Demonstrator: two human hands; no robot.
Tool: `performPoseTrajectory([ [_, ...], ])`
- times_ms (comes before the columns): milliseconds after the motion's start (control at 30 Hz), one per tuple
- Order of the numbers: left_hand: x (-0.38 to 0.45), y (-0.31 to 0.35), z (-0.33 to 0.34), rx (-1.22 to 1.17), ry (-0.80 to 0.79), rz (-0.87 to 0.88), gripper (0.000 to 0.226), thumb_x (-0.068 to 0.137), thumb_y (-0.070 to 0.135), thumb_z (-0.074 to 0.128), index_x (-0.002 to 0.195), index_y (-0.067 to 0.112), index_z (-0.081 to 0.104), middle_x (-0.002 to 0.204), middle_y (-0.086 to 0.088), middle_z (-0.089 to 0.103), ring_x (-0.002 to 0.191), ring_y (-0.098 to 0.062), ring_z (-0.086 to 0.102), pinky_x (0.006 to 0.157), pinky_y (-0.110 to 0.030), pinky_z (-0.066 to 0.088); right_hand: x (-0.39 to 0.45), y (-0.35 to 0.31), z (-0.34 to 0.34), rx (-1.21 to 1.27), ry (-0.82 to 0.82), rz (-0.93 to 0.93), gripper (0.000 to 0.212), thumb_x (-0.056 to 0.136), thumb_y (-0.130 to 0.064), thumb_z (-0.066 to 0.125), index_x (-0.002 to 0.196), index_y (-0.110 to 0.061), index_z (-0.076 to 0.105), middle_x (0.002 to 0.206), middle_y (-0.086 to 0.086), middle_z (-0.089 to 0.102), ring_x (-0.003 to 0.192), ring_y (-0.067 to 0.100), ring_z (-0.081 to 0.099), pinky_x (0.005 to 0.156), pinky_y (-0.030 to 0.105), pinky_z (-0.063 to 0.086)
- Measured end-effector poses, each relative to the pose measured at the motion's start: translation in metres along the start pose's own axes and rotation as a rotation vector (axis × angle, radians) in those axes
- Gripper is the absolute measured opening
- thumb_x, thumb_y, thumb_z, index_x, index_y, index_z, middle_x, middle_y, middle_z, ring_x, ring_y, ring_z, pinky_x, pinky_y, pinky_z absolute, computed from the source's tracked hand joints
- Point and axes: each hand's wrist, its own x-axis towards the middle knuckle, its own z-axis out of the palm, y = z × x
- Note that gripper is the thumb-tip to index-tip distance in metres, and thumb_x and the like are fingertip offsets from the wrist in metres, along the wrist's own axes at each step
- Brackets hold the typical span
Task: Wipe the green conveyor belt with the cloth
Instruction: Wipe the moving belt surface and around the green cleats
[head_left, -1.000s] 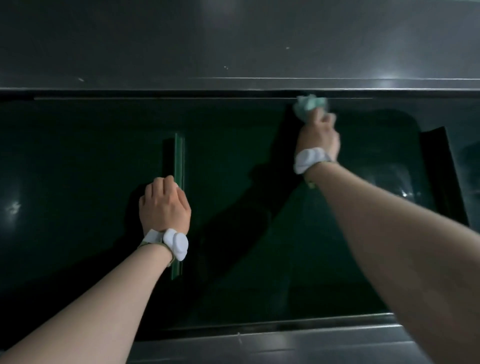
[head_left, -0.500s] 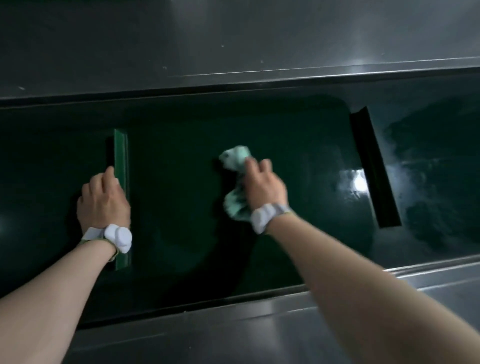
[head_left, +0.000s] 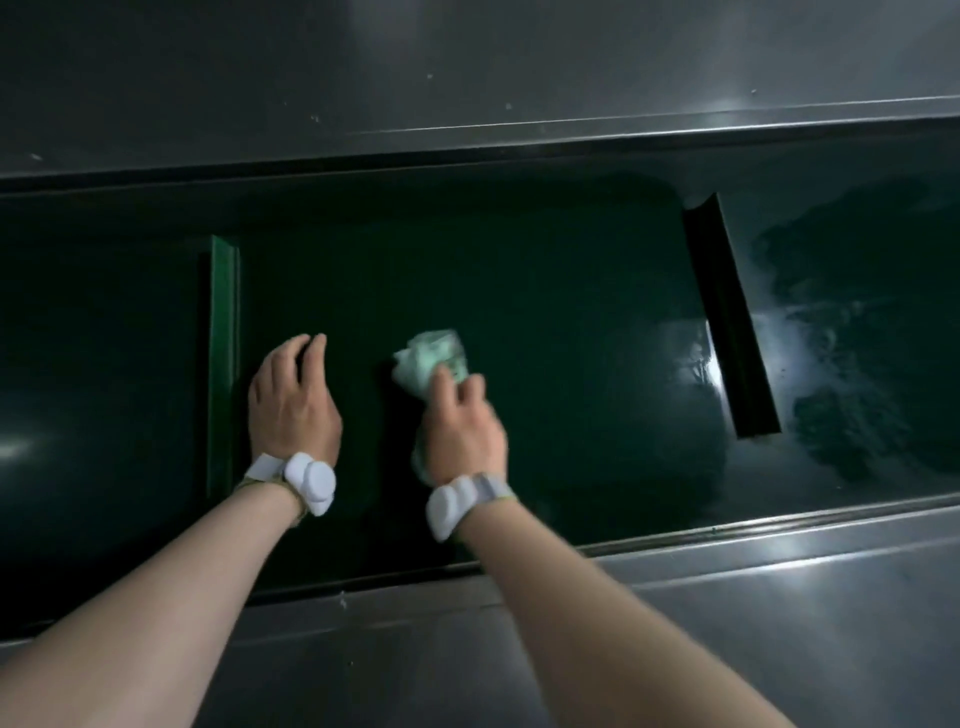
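The green conveyor belt (head_left: 545, 332), a dark glossy band running left to right in a trough between grey brushed-metal side panels (head_left: 467, 78), lies directly below the person. A crumpled pale green cloth (head_left: 428, 358) sits on it near the middle of the section between two raised cross ribs, the bright green upright cleat (head_left: 224, 332) on the left and the darker tilted cleat (head_left: 730, 322) on the right. The right hand (head_left: 462, 431) presses the cloth down, its fingers curled over the wad and gripping it, probably so that the cloth keeps contact with the surface as it scrubs. The left hand (head_left: 293, 400) lies flat on the belt just beside the bright cleat, fingers straight and close together, likely to brace the body or steady the belt against the wiping. Beyond the darker cleat the surface shows smeared, cloudy streaks (head_left: 831, 332), so that stretch seems to need wiping yet.
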Motion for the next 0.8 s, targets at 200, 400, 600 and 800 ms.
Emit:
performPoseTrajectory([
  [200, -0.015, 0.048, 0.0, -0.081, -0.043, -0.135, 0.048, 0.097, 0.005, 0.046, 0.144, 0.011, 0.052, 0.142, -0.012, 0.055, 0.127, -0.037, 0.054, 0.095, -0.052, 0.05, 0.007, 0.036, -0.02, -0.048, -0.097, -0.289, 0.044, 0.09, -0.021, 0.059, 0.131, -0.02, 0.044, 0.102, 0.009, 0.043, 0.066, 0.033, 0.056, 0.046, 0.036, 0.035],
  [400, -0.023, 0.062, 0.003, -0.033, -0.129, -0.159, 0.043, 0.099, 0.008, 0.052, 0.142, 0.01, 0.055, 0.145, -0.016, 0.051, 0.128, -0.041, 0.052, 0.094, -0.055, 0.051, 0.06, 0.192, -0.096, -0.17, 0.131, 0.077, 0.03, 0.098, -0.021, 0.051, 0.128, -0.017, 0.047, 0.107, 0.017, 0.047, 0.072, 0.043, 0.061, 0.053, 0.037, 0.036],
  [600, -0.023, 0.068, 0.006, -0.062, -0.097, -0.206, 0.041, 0.1, 0.008, 0.051, 0.14, 0.011, 0.06, 0.143, -0.017, 0.054, 0.129, -0.041, 0.051, 0.096, -0.054, 0.052, 0.066, 0.151, -0.075, -0.115, 0.235, 0.276, 0.028, 0.094, -0.015, 0.052, 0.122, -0.013, 0.05, 0.11, 0.015, 0.05, 0.076, 0.039, 0.064, 0.054, 0.036, 0.039],
  [800, -0.021, 0.07, 0.01, -0.06, -0.076, -0.202, 0.042, 0.096, 0.007, 0.05, 0.137, 0.008, 0.061, 0.142, -0.023, 0.053, 0.126, -0.048, 0.05, 0.096, -0.058, 0.049, -0.015, 0.036, -0.007, 0.042, -0.096, -0.261, 0.045, 0.082, -0.015, 0.062, 0.125, -0.017, 0.046, 0.101, 0.01, 0.044, 0.059, 0.033, 0.055, 0.044, 0.032, 0.03],
])
